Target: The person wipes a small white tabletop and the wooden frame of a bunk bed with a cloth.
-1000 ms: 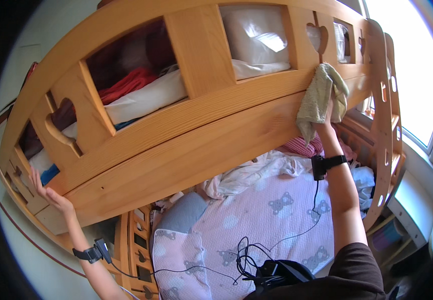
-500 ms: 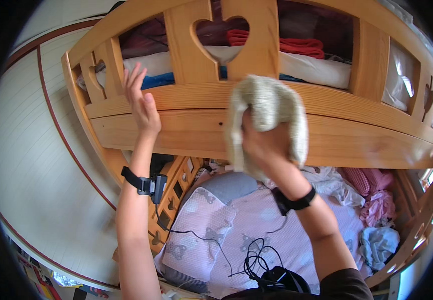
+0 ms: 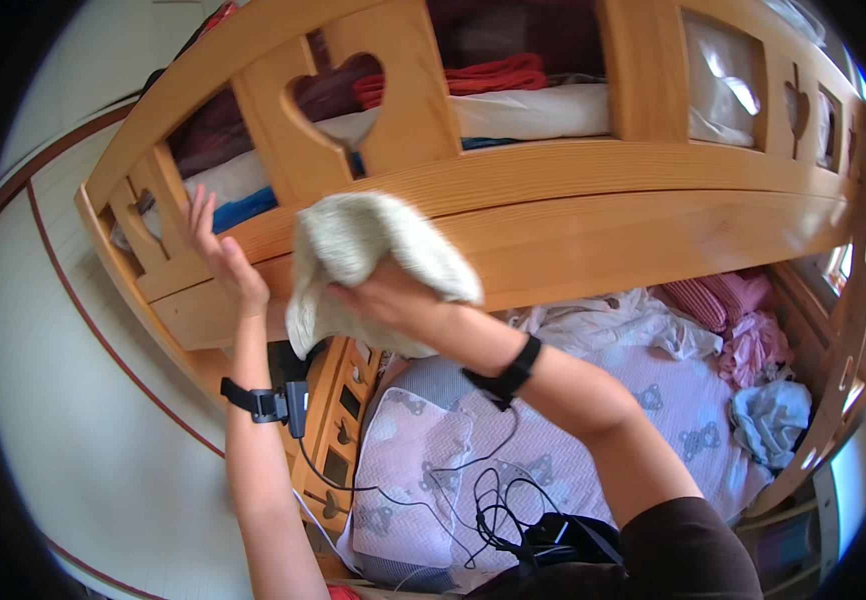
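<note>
A pale green-white cloth (image 3: 353,240) is draped over and around my right hand (image 3: 393,295), which is closed on it. The cloth lies against the front rail (image 3: 553,240) of the wooden upper bunk, left of the middle. Part of my fingers is hidden in its folds. My left hand (image 3: 228,255) is open, fingers stretched upward, near the left part of the same rail and holding nothing. Whether its palm touches the wood I cannot tell. Each wrist wears a black strap, and a small dark device (image 3: 295,408) sits on the left one.
The bunk guard above has a heart cut-out (image 3: 338,105); a folded red cloth (image 3: 498,73) shows behind it. Below lies a pink quilted bed cover (image 3: 593,440) with black cables (image 3: 498,505) on it. Crumpled blue cloth (image 3: 771,420) lies right. A white wall panel (image 3: 63,400) stands left.
My right hand has moved left along the rail with the cloth, nearer my left hand. The view has shifted and tilted, and my left hand stays open near the rail.
</note>
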`<action>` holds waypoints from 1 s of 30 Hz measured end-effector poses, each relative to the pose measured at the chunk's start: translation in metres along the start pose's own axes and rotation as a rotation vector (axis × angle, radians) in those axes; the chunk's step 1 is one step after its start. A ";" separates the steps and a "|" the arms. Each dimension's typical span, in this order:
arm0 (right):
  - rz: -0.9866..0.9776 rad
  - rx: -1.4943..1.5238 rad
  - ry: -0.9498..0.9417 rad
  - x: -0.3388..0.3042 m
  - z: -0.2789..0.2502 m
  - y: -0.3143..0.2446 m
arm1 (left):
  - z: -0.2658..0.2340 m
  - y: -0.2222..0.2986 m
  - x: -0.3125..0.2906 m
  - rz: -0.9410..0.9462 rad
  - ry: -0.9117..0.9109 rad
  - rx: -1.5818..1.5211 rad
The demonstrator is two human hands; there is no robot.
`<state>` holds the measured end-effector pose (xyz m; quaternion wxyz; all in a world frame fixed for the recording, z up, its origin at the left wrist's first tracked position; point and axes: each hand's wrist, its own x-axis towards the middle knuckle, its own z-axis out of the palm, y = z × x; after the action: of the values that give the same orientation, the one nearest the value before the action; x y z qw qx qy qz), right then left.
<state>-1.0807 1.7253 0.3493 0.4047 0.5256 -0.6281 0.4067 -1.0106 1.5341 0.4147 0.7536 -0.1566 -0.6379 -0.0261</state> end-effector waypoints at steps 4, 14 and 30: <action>0.068 -0.426 -0.037 -0.038 -0.150 0.063 | 0.009 0.012 0.005 -0.008 0.003 -0.021; 0.252 -0.509 0.445 -0.122 -0.352 0.196 | -0.005 0.009 0.010 -0.055 -0.119 0.090; 0.335 -0.363 0.238 -0.206 -0.384 0.166 | -0.013 0.321 -0.048 -0.466 0.030 -0.367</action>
<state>-1.1897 2.1723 0.2739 0.4904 0.2817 -0.7169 0.4077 -0.9304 1.8280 0.3015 0.6957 -0.1391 -0.6300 -0.3159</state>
